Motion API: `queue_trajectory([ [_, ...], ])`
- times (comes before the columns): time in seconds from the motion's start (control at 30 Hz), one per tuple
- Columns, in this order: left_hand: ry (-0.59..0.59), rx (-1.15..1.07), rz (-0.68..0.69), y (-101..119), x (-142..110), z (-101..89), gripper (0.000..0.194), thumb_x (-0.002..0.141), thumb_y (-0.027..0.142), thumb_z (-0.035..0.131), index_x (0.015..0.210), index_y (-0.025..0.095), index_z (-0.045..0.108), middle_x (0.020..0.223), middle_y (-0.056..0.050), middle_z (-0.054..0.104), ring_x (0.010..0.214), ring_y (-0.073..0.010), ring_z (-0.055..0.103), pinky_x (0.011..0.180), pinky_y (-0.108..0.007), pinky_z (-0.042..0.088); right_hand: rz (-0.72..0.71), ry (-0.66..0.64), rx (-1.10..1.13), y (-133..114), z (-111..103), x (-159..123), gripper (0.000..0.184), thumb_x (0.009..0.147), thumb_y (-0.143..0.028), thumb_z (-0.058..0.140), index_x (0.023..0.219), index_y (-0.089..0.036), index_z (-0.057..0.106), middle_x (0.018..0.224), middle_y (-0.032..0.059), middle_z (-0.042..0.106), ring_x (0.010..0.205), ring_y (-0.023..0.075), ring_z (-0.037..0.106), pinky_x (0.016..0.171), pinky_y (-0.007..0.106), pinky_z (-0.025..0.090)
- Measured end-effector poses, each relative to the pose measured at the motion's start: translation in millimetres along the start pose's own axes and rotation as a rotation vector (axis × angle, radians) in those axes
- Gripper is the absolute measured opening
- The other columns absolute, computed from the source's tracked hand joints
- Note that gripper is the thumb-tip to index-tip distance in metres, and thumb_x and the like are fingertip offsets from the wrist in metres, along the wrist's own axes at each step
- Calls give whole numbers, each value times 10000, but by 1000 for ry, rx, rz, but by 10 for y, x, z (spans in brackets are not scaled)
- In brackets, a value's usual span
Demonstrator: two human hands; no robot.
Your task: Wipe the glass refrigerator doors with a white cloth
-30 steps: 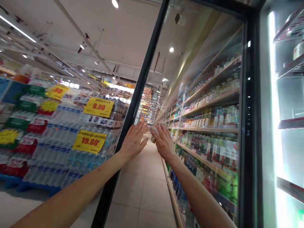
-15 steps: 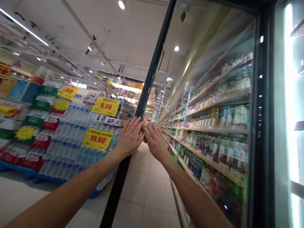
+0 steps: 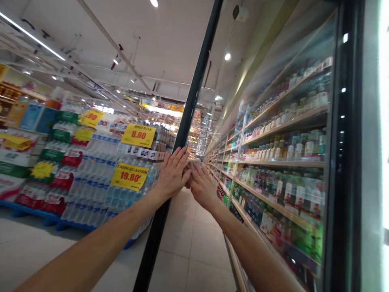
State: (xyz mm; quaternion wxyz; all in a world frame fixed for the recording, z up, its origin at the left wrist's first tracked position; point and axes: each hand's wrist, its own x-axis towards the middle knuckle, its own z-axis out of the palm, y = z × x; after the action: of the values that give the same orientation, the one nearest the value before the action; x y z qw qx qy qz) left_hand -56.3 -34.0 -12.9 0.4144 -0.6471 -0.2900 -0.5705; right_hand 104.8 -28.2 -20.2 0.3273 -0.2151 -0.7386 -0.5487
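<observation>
Along the dark frame point(image 3: 198, 85) of the glass door point(image 3: 261, 77), 2 hands are sitting close together. Main risk, my guess: the pale cloth point(image 3: 193, 163) slipping loose, since near-flat fingers seem to be pressing more than gripping. Door is standing open, so uneven pressure could be swinging it and throwing both hands off; crowded hands could be bumping too. Left hand point(image 3: 173, 172): fingers are lying extended, slightly parted, apparently touching the frame, holding nothing visible. Right hand point(image 3: 203, 186): fingers are extending nearly straight, close together, over the cloth, which is lying under them, apparently against the glass beside the frame. Underside hidden; cannot tell if it's gripping.
</observation>
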Motion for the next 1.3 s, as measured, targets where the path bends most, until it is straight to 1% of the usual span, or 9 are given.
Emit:
queue_trajectory([
  [0.13, 9, -19, 2, 11, -18, 28, 489, 847, 282, 409, 1304, 131, 324, 1375, -125, 375, 1319, -220, 252, 1069, -436, 228, -81, -37, -4, 36, -88, -296, 403, 807, -166, 469, 1191, -279, 517, 1335, 26, 459, 1327, 211, 246, 1056, 425, 285],
  [0.33, -39, -44, 9, 183, -111, 126, 492, 849, 272, 411, 1312, 137, 318, 1390, -114, 355, 1333, -213, 218, 1086, -436, 187, 423, 261, -160, 585, -263, -438, 496, 788, -102, 398, 1266, -224, 448, 1415, 79, 332, 1337, 239, 218, 1046, 492, 277],
  [0.57, -116, -110, 28, 553, -364, 406, 493, 852, 278, 414, 1307, 107, 331, 1407, -130, 320, 1352, -216, 149, 1084, -445, 192, 193, 52, -147, 255, -263, -796, 457, 788, -120, 452, 1215, -277, 501, 1359, 45, 426, 1326, 219, 255, 1052, 435, 287],
  [0.8, -129, -51, -6, 643, -488, 554, 519, 847, 317, 437, 1327, 157, 324, 1410, -103, 321, 1346, -227, 168, 1086, -459, 161, 663, 370, -333, 920, -538, -1135, 475, 789, -131, 392, 1253, -194, 470, 1407, 115, 335, 1314, 264, 272, 1024, 498, 304],
  [0.9, -117, -45, 1, 638, -478, 566, 548, 836, 314, 458, 1340, 163, 306, 1408, -108, 322, 1347, -232, 159, 1087, -464, 156, 574, 325, -268, 703, -470, -1158, 478, 793, -135, 397, 1258, -223, 461, 1416, 87, 328, 1323, 265, 252, 1027, 508, 306],
  [1.0, -112, -29, 8, 636, -480, 579, 548, 835, 297, 459, 1343, 164, 302, 1409, -113, 317, 1346, -240, 161, 1081, -472, 169, 362, 143, -155, 377, -388, -1177, 484, 783, -124, 424, 1244, -259, 473, 1401, 55, 361, 1328, 248, 248, 1039, 478, 310],
  [1.07, -104, -21, 10, 637, -484, 584, 546, 838, 291, 454, 1346, 172, 296, 1408, -111, 319, 1344, -243, 168, 1073, -475, 184, 294, 67, -142, 357, -411, -1234, 493, 779, -120, 436, 1246, -277, 470, 1390, 46, 382, 1322, 235, 266, 1045, 459, 310],
  [1.23, -95, -27, 16, 646, -483, 580, 562, 837, 287, 452, 1358, 190, 267, 1408, -104, 323, 1342, -243, 172, 1071, -471, 188, 680, 396, -327, 872, -628, -1431, 496, 798, -127, 384, 1283, -217, 438, 1413, 104, 328, 1307, 282, 287, 1017, 531, 309],
  [1.3, -97, -26, 16, 648, -483, 582, 564, 837, 285, 452, 1359, 187, 265, 1408, -108, 321, 1344, -241, 169, 1072, -470, 185, 733, 430, -333, 901, -627, -1436, 494, 801, -126, 376, 1284, -204, 438, 1417, 110, 317, 1308, 292, 280, 1018, 541, 304],
])
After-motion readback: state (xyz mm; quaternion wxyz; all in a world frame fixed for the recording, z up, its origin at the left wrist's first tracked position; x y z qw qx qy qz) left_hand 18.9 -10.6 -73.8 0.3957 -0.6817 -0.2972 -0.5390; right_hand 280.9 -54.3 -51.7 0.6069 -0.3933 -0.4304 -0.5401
